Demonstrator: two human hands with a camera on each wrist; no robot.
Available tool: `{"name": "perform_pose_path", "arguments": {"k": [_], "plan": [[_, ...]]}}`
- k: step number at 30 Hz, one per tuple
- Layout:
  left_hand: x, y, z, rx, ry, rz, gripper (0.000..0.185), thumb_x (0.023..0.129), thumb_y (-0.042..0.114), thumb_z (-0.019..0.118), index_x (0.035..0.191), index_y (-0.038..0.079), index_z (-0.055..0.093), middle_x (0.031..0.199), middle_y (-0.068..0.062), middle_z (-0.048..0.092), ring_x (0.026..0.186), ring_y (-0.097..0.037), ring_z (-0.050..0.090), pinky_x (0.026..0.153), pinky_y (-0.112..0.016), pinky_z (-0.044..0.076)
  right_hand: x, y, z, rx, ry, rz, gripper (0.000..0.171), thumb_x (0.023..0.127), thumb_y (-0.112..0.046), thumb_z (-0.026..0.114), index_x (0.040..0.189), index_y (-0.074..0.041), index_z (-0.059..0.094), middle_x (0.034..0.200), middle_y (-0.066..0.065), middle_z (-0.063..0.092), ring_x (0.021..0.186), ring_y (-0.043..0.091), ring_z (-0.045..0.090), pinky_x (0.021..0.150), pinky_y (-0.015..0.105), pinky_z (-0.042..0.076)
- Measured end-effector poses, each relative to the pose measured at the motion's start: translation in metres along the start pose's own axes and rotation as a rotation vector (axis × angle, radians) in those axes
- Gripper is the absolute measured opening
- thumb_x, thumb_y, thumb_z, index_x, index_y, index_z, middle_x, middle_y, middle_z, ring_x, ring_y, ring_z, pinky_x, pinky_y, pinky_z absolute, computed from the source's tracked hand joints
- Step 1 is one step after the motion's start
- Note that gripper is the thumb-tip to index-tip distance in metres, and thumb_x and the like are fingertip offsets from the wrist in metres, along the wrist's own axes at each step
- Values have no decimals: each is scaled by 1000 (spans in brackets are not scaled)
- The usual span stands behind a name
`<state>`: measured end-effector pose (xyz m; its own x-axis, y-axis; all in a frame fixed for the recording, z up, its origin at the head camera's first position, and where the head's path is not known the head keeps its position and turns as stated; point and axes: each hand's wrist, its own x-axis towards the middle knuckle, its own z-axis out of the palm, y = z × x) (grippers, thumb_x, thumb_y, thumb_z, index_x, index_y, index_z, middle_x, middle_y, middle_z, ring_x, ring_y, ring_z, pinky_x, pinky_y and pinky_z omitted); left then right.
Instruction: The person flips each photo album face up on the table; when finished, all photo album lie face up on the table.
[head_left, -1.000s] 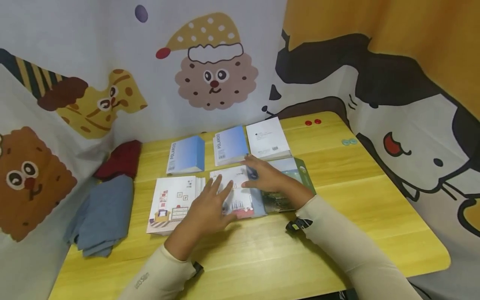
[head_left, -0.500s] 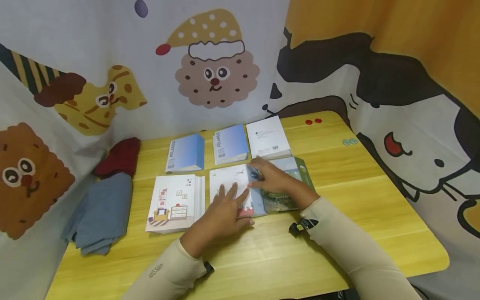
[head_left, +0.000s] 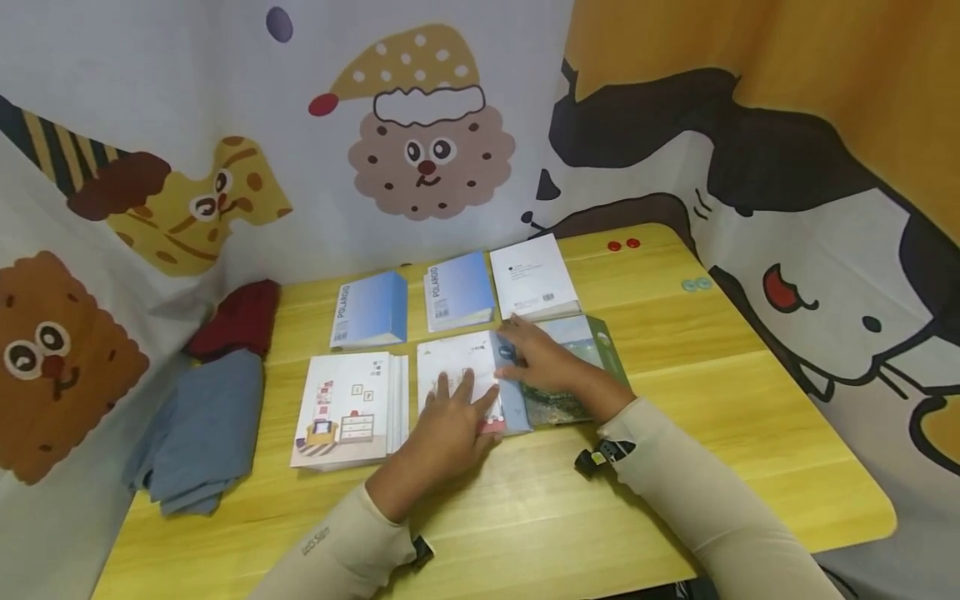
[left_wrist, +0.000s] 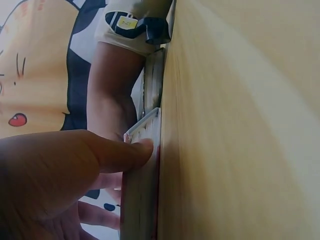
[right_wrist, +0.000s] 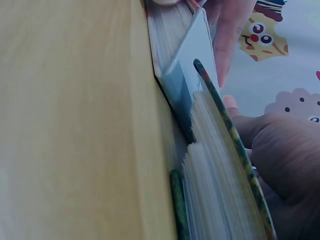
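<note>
Yellow wood-grain table [head_left: 675, 417] lies under both our hands. Our left hand [head_left: 450, 421] rests flat on the white book [head_left: 453, 367], fingers straight and slightly spread, the thumb against its near edge, as the left wrist view shows [left_wrist: 125, 155]. Just to the right of that hand, our right hand [head_left: 543, 358] lies on the green book [head_left: 592, 342], its fingers stretched across to the white book's right edge; in the right wrist view the white book's cover [right_wrist: 192, 65] is lifted off its pages and leans against the green book's cover edge [right_wrist: 225, 130]. We cannot tell whether the right fingers pinch that cover or only press on it. The two books touch side by side.

To the left of our left hand sits a stack of illustrated books [head_left: 348, 408], and farther left a folded blue cloth [head_left: 202, 433] with a dark red cloth [head_left: 236, 317] behind it. Beyond our fingertips stand two blue books [head_left: 371, 308] [head_left: 459, 292] and a white-backed book [head_left: 534, 279] in a row.
</note>
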<state>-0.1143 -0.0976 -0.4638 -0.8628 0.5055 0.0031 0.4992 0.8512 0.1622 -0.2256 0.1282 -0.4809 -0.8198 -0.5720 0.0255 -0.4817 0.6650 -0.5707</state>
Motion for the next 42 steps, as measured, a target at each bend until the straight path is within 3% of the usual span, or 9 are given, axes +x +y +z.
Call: {"name": "perform_pose_path", "arguments": {"k": [9, 17, 23, 29, 35, 40, 42], "plan": [[0, -3, 3, -62, 37, 6, 66, 102, 49, 74, 159, 19, 59, 165, -34, 47, 143, -74, 44, 109, -78, 51, 0, -3, -1, -24, 5, -20, 75, 104, -33, 76, 163, 2, 46, 172, 28, 39, 167, 48, 25, 135, 68, 22], [-8, -15, 1, -191, 91, 45, 65, 101, 45, 76, 158, 18, 60, 165, -33, 47, 144, -74, 43, 111, -77, 50, 1, -9, -3, 28, 50, -47, 74, 101, -31, 80, 161, 1, 49, 170, 30, 43, 164, 53, 28, 131, 71, 28], [-16, -26, -2, -297, 140, 58, 65, 102, 44, 77, 159, 17, 59, 167, -31, 45, 144, -70, 45, 114, -72, 49, 2, -13, -3, 126, 85, -66, 72, 101, -31, 80, 162, -4, 51, 170, 27, 43, 161, 51, 36, 129, 70, 34], [-21, -30, -2, -406, 221, 89, 73, 101, 37, 79, 164, 15, 51, 170, -27, 43, 150, -60, 46, 118, -69, 47, 3, -19, -3, 330, 145, -117, 68, 101, -17, 80, 160, 0, 50, 169, 24, 44, 156, 46, 47, 124, 60, 47], [-21, -30, 3, -594, 297, 116, 82, 99, 31, 83, 169, 12, 43, 172, -25, 41, 154, -49, 48, 119, -61, 50, 0, -27, -6, 547, 167, -151, 71, 104, -10, 74, 166, 1, 40, 176, 23, 30, 160, 49, 40, 121, 56, 51], [-21, -26, 3, -866, 301, 165, 92, 101, 14, 81, 174, 10, 26, 179, -20, 26, 159, -50, 40, 111, -49, 57, -5, -31, -9, 669, 170, -230, 74, 111, -22, 67, 171, -2, 29, 185, 14, 12, 166, 48, 27, 131, 63, 34], [-22, -25, 3, -930, 309, 188, 96, 100, 9, 80, 176, 11, 21, 181, -19, 22, 160, -52, 37, 110, -49, 58, -7, -31, -9, 700, 151, -246, 76, 113, -31, 63, 173, -5, 26, 186, 11, 7, 169, 45, 19, 133, 64, 29]]}}
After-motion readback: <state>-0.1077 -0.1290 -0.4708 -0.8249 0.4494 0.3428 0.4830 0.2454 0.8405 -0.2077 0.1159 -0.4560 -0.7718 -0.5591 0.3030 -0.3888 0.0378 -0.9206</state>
